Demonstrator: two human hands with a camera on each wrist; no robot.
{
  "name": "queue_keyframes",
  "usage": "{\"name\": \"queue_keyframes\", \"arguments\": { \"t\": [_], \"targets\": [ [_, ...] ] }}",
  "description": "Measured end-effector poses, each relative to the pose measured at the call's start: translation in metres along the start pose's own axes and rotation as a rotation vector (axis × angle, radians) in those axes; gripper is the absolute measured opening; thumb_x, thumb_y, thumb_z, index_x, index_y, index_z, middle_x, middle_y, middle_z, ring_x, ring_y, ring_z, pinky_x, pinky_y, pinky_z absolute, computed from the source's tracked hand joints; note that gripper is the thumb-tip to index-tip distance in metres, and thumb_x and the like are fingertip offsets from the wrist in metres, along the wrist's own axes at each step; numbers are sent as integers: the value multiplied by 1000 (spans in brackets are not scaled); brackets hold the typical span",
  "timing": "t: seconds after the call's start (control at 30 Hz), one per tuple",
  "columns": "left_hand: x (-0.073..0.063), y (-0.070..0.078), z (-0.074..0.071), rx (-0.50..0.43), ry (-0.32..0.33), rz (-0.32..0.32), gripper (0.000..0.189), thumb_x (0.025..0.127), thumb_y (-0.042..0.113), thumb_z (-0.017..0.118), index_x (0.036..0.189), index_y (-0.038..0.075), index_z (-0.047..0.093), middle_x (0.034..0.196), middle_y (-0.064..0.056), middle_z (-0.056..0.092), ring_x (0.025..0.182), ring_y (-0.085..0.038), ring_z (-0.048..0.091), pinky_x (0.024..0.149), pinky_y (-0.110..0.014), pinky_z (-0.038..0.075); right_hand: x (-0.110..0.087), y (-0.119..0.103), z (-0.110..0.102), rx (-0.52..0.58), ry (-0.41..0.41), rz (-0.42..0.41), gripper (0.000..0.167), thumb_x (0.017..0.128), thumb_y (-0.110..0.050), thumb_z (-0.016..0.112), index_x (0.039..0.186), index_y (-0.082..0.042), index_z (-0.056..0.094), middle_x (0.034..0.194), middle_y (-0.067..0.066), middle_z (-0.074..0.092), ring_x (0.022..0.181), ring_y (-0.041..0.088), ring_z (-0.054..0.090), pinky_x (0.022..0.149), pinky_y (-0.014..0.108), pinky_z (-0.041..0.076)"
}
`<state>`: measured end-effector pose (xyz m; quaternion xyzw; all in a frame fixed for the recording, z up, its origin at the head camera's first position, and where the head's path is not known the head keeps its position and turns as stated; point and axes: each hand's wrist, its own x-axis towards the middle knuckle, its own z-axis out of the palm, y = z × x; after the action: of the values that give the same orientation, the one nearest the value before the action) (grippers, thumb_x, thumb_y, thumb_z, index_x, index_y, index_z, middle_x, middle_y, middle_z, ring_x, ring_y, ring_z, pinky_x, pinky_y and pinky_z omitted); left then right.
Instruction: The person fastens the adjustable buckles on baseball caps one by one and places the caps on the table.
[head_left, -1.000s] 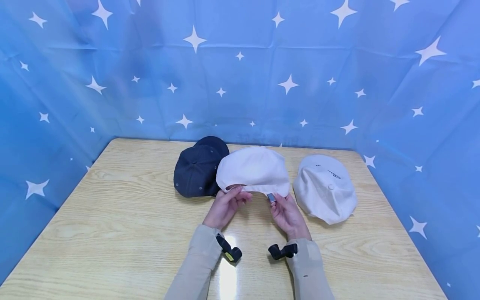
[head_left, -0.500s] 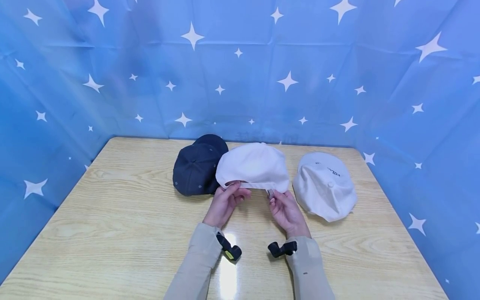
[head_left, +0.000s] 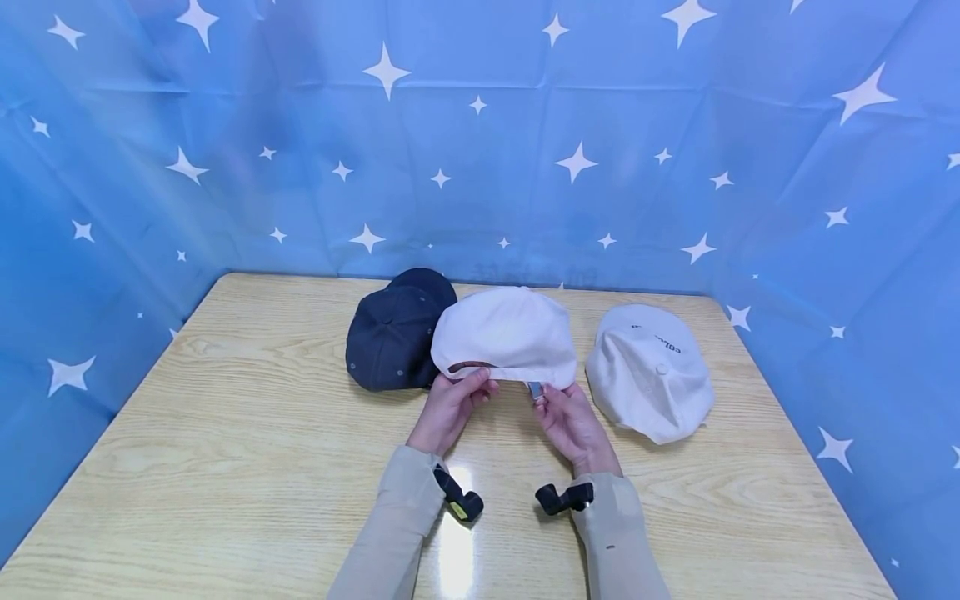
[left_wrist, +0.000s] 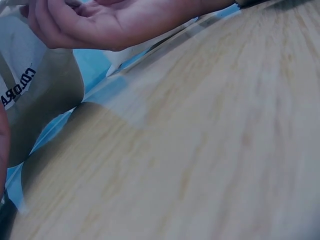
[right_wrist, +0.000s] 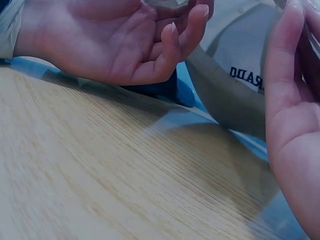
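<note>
A white baseball cap (head_left: 504,333) is held up with its back strap (head_left: 517,375) facing the head camera. My left hand (head_left: 447,408) pinches the strap's left part, thumb on top, beside the arched back opening. At the strap's right end, my right hand (head_left: 573,422) pinches near a small blue-grey buckle-like piece (head_left: 536,389). Dark lettering (right_wrist: 246,78) shows inside the cap in the right wrist view, where its brim (right_wrist: 215,95) hangs close over the table. Most of the brim is hidden from the head view.
A dark navy cap (head_left: 390,342) lies to the left, partly overlapped by the held cap in this view. On the right lies an off-white cap (head_left: 651,375) with a dented crown. Behind the wooden table (head_left: 225,433) hangs a blue star-print cloth (head_left: 480,167).
The small buckle-like piece has turned and shifted slightly left in my right fingers. My left thumb sits slightly differently on the strap. The other caps stay put.
</note>
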<state>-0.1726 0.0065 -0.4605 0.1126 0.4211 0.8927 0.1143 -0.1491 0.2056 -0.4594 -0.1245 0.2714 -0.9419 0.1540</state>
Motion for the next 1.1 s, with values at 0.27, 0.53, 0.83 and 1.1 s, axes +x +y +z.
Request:
{"name": "queue_keyframes", "arguments": {
  "t": [0.27,0.53,0.83,1.1],
  "targets": [
    [-1,0,3,-4,-17,-1,4,83,8,62,86,10,61,75,-3,61,69,-15,59,65,-24,47,1,1,2,-15,-24,15,14,90,4,45,101,-4,49,88,11,60,76,17,61,69,21,50],
    [-2,0,4,-32,7,-6,16,76,12,70,83,4,58,79,-4,59,65,-16,58,63,-24,47,2,2,-2,-11,-83,1,17,96,-9,35,108,-6,46,95,13,61,79,20,60,72,25,50],
    [-1,-1,3,-14,-25,-10,10,79,9,67,79,8,57,77,-4,58,65,-16,57,64,-25,47,4,3,0,-79,63,21,11,91,0,45,101,-4,47,85,11,62,68,17,61,65,23,51],
    [-2,-7,10,139,-197,-55,26,84,9,62,105,2,50,89,-5,56,74,-16,55,69,-27,46,6,4,1,-156,109,-7,10,90,2,47,97,-5,51,86,8,61,71,14,60,66,21,50]
  ]
}}
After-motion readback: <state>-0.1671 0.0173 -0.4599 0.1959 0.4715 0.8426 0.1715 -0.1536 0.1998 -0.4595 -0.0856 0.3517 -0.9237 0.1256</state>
